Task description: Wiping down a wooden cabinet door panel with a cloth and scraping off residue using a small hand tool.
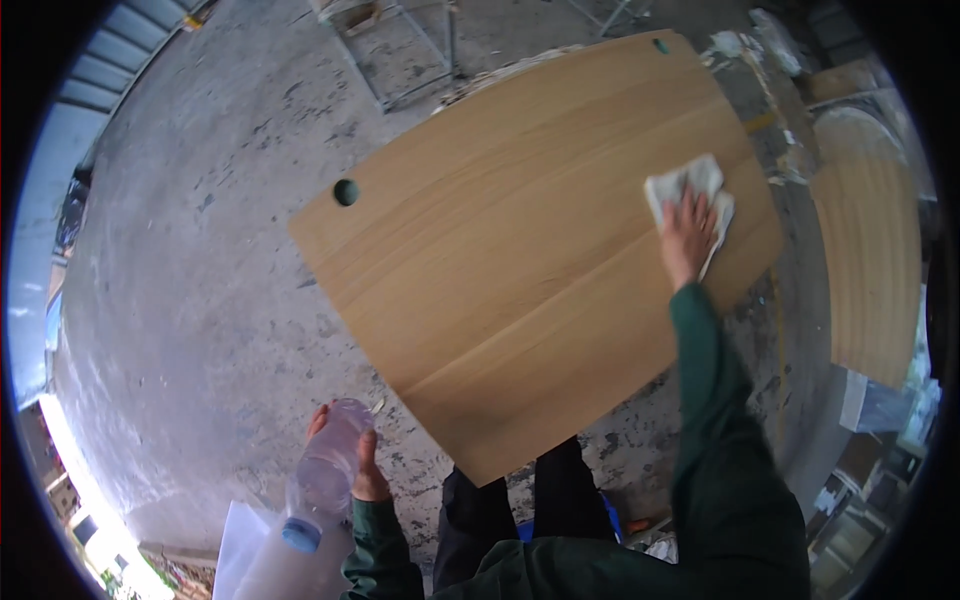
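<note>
A large wood-grain desktop board [520, 240] with a round hole near each of its two far corners lies before me. My right hand [688, 238] rests flat, fingers spread, on a white cloth [703, 178] toward the board's right side, pressing it to the surface. Off the board's near left corner, my left hand [368, 470] grips a clear plastic bottle [330, 462] with a blue cap [301, 535]. The bottle is tilted, its cap end toward me. Its fingers wrap around the far side, partly hidden behind the bottle.
A metal frame stand [395, 55] is on the stained concrete floor [210, 280] beyond the board. At the right lies another wooden panel [868, 250]. White sheet material [245, 550] is at the lower left, and a blue item [610, 515] shows by my legs.
</note>
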`<control>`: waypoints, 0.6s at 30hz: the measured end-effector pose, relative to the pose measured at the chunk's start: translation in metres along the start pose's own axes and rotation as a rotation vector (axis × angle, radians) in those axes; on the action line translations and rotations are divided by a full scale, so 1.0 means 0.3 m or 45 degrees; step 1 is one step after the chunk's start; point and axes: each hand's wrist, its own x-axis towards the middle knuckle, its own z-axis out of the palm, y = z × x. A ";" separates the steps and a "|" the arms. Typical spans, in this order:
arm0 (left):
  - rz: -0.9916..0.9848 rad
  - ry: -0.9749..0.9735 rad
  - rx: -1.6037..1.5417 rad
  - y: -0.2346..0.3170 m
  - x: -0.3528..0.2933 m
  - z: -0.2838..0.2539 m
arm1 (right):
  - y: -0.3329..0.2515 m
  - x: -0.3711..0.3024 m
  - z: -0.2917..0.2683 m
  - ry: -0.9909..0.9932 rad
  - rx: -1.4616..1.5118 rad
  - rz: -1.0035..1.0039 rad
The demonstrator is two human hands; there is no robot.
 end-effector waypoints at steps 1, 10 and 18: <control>-0.011 0.005 -0.051 0.033 0.007 0.045 | 0.051 -0.121 -0.031 -0.020 0.015 -0.020; 0.151 -0.270 -0.070 0.199 0.035 0.435 | 0.067 -0.667 -0.251 -0.535 0.455 -0.612; -0.036 -0.518 -0.190 0.298 -0.115 0.924 | 0.633 0.181 -0.049 -0.015 -0.019 0.103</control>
